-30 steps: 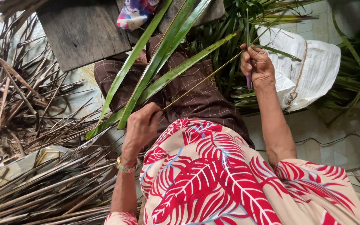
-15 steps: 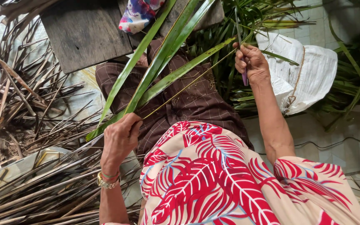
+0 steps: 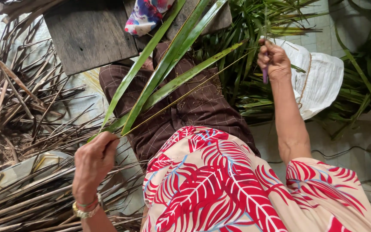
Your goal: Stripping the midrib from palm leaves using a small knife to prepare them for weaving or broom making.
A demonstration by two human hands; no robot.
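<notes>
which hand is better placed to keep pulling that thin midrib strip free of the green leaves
Left, probably. The left hand pinches the near end of the thin midrib strip where it leaves the green leaves, with open room to draw outward. The right hand is occupied gripping a purple-handled tool.

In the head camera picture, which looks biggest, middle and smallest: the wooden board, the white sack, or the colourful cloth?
1. Wooden board: biggest, though the frame's top cuts it off.
2. White sack: a bit smaller, partly hidden by the right hand and leaves, so this is unsure.
3. Colourful cloth: clearly smallest.
</notes>
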